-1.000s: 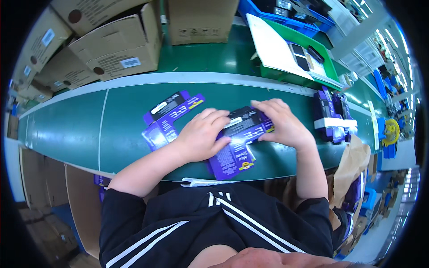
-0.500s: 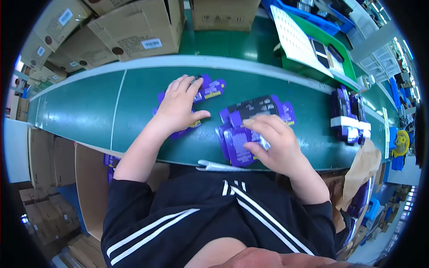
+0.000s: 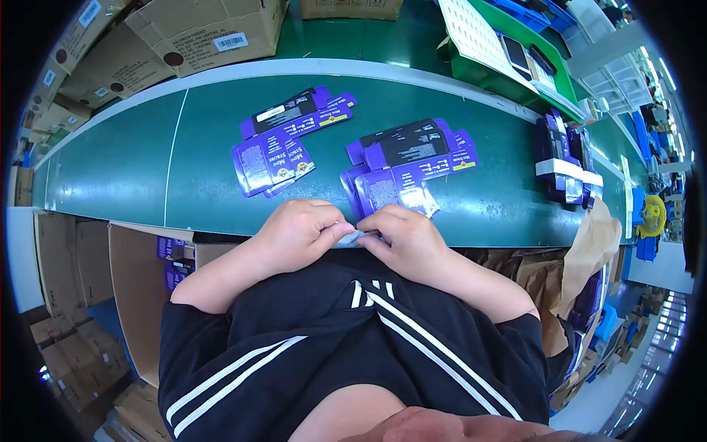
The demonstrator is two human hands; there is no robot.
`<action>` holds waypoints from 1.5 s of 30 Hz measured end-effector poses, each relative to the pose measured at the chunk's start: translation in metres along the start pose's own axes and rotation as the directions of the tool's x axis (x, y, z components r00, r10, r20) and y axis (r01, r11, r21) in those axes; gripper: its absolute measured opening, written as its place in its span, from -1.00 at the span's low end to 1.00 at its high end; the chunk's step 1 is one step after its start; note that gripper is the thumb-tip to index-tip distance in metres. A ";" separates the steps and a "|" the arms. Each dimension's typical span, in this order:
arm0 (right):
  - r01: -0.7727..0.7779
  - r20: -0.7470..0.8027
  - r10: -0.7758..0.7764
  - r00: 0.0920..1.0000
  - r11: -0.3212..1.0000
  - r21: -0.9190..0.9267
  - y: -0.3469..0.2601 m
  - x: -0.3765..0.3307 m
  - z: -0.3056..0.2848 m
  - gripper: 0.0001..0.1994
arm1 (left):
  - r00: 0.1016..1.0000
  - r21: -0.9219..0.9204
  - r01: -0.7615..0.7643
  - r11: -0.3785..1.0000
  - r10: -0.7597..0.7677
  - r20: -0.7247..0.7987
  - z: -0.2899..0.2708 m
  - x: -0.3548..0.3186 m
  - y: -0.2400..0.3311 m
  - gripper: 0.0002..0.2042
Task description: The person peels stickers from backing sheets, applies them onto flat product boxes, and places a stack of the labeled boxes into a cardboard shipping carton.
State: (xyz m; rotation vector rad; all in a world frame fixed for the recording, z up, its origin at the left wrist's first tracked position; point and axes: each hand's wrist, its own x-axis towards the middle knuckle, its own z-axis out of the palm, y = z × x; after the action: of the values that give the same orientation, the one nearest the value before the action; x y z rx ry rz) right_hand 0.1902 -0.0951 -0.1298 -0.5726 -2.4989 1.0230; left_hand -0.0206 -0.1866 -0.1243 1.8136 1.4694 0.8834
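Note:
My left hand (image 3: 298, 232) and my right hand (image 3: 403, 237) meet at the near edge of the green conveyor belt (image 3: 147, 162). Together they pinch a small pale flat item (image 3: 359, 237), mostly hidden by my fingers. Just beyond my right hand lies a flat purple carton blank (image 3: 409, 173) with a black panel, on the belt. A second flat purple carton blank (image 3: 283, 140) lies further left, untouched, beyond my left hand.
Brown cardboard boxes (image 3: 191, 33) line the far side of the belt. A green tray (image 3: 515, 59) with white sheets stands at the far right. A banded stack of purple cartons (image 3: 563, 162) sits at the right. An open cardboard box (image 3: 140, 280) stands by my left side.
Both hands have left the carton blanks and pulled back to the belt's near edge, coming together on a small pale item. The two blanks now lie uncovered.

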 end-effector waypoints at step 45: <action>-0.425 -0.225 0.495 0.839 0.855 0.296 0.087 0.077 -0.050 -0.43 | 0.907 0.549 -0.344 0.762 0.421 -0.016 0.027 0.088 -0.045 -0.73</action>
State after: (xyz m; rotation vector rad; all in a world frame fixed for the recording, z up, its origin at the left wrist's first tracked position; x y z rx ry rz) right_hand 0.1687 0.0285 -0.1449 -1.1994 -1.9778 1.2721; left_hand -0.0099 -0.0939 -0.1668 2.5920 1.5634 0.8541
